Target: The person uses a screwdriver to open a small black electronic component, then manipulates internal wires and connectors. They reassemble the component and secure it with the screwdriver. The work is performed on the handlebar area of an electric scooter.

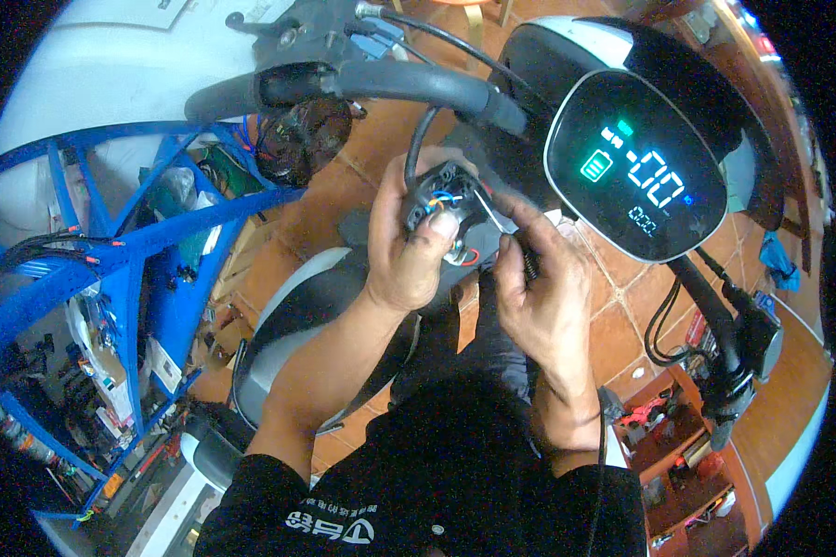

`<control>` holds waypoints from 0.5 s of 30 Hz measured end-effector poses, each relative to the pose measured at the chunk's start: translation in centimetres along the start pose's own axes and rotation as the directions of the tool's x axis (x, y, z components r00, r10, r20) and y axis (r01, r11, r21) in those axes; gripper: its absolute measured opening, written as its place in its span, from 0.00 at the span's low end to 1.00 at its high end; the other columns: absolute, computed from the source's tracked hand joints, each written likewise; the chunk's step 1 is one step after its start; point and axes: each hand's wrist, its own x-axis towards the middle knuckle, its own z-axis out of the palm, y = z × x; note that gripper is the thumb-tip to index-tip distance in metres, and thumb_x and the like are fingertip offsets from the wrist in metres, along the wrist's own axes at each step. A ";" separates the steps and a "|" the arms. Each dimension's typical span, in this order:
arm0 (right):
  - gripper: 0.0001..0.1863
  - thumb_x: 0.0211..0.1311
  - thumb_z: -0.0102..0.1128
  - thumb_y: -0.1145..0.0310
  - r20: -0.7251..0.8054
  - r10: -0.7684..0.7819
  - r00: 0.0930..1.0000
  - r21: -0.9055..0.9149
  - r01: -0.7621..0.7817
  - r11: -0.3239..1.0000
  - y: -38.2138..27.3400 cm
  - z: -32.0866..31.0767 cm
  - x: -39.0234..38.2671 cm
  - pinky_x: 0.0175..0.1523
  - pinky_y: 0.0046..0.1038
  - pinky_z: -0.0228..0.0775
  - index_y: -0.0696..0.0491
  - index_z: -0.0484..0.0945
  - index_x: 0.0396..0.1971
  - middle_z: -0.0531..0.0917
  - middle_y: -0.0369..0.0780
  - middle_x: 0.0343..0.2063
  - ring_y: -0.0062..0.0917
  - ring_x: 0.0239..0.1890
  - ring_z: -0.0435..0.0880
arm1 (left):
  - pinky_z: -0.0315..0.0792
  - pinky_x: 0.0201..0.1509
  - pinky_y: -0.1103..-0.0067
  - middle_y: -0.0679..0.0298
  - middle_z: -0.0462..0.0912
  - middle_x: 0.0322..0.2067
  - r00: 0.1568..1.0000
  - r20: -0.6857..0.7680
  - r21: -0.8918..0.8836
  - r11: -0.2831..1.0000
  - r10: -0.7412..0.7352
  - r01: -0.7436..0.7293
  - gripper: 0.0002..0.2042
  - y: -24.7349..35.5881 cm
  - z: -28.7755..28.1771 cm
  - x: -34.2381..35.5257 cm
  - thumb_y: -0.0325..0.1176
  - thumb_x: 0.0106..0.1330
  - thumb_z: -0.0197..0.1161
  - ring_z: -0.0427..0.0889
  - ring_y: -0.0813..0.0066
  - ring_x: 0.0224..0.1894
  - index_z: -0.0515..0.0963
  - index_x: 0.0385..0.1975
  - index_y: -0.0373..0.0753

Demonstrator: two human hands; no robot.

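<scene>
Housing [449, 178] of black plastic, its open side turned up, is held in front of the torso, between the handlebar [409, 82] above and the seat [293, 311] below. It is clamped in the left hand [407, 265], with the thumb pressed over the wires [446, 198] and the fingers wrapped around the far side. A thin metal tool [498, 217] is pinched between the thumb and fingers of the right hand [550, 292], its tip brought to the housing's right edge. The shell is judged light, stiff and rather smooth, and is best gripped by its outer walls; the wires look soft and easily torn, so they should not be pulled. Some drag is likely from the black cable [420, 144] running up from it. The underside is hidden by the left hand, and part of the interior by the thumb. Whether the tip touches a wire cannot be told, nor can the tool's exact kind.
</scene>
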 end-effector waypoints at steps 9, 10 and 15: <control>0.11 0.58 0.53 0.78 0.064 -0.022 0.998 0.075 0.017 0.997 1.0 -0.3 0.9 0.34 0.25 0.71 0.59 0.79 0.41 0.81 0.42 0.27 0.27 0.27 0.80 | 0.69 0.51 0.76 0.55 0.72 0.43 0.990 0.043 0.097 0.985 0.136 -0.140 0.28 0.9 0.7 0.6 0.44 0.60 0.61 0.73 0.73 0.45 0.61 0.51 0.29; 0.10 0.57 0.54 0.78 0.087 0.004 0.996 0.083 -0.011 0.996 1.0 -0.4 1.1 0.34 0.25 0.70 0.59 0.79 0.40 0.81 0.42 0.26 0.26 0.26 0.79 | 0.69 0.51 0.75 0.55 0.72 0.44 0.987 0.052 0.116 0.980 0.154 -0.160 0.28 0.7 0.6 0.7 0.43 0.60 0.61 0.73 0.72 0.45 0.61 0.52 0.29; 0.08 0.56 0.55 0.79 0.023 -0.141 0.990 0.033 0.140 0.990 1.8 0.0 2.1 0.32 0.23 0.68 0.59 0.80 0.36 0.80 0.40 0.24 0.23 0.25 0.77 | 0.67 0.54 0.75 0.55 0.69 0.46 0.961 0.135 0.245 0.931 0.242 -0.269 0.28 0.4 -0.2 1.2 0.42 0.60 0.61 0.70 0.71 0.48 0.61 0.52 0.29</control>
